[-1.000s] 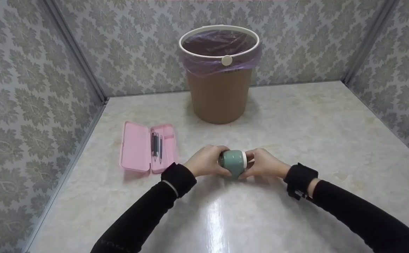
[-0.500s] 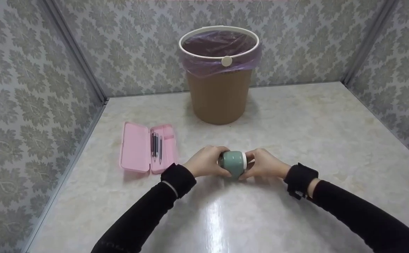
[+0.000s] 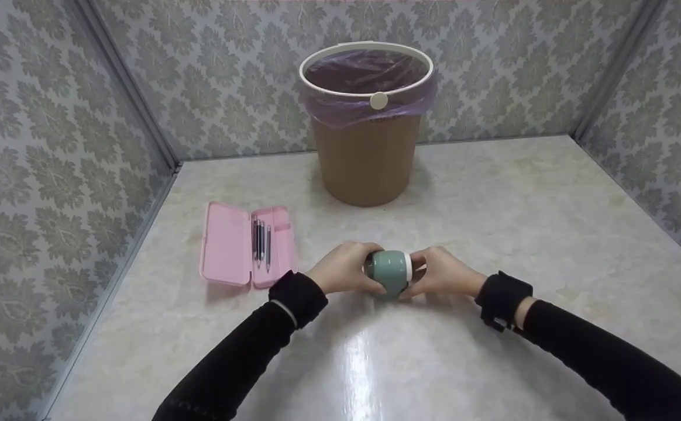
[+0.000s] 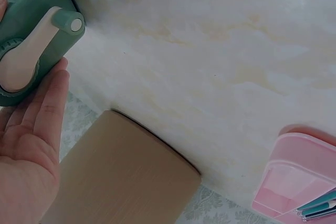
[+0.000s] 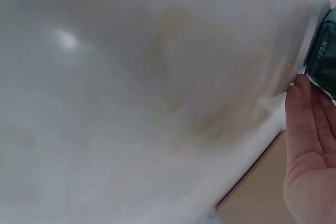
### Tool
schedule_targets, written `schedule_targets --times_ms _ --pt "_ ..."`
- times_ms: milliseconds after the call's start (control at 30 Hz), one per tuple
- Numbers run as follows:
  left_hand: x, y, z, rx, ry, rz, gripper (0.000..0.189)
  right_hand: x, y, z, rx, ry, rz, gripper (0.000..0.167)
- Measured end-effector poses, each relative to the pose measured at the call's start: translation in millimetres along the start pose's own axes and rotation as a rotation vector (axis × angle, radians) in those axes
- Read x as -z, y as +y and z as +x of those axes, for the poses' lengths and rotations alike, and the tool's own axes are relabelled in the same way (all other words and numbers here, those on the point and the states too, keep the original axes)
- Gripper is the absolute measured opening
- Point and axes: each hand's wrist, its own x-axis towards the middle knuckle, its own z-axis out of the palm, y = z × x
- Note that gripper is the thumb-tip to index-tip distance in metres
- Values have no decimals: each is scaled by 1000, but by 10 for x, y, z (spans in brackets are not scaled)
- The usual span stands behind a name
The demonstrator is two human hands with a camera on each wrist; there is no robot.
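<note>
A green crank pencil sharpener [image 3: 390,272] with a white rim [image 3: 408,269] at its right end lies between both hands, low over the table. My left hand [image 3: 345,270] grips its left end, thumb in front and fingers behind. From the other side my right hand [image 3: 443,273] holds the white-rimmed end between thumb and fingers. The left wrist view shows a pale crank handle [image 4: 26,59] with a green knob beside the left fingers. In the right wrist view, the sharpener's dark lettered face [image 5: 323,59] is at the right fingertips, partly cut off by the frame.
A pink pencil case [image 3: 223,245] lies opened out on the table [image 3: 522,210] to the left, with several dark pencils [image 3: 260,241] inside. Behind the hands stands a brown bin [image 3: 364,161] with a purple liner [image 3: 340,111]. Patterned walls [image 3: 247,70] enclose the table at the back and sides.
</note>
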Motion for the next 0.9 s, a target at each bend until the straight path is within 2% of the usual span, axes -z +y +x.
schedule_targets --times_ms 667,900 --pt "-39 23 33 13 -15 -25 64 37 41 -67 3 14 -26 48" --pt "-5 -9 15 21 -9 -26 64 94 89 -125 -15 38 -58 58"
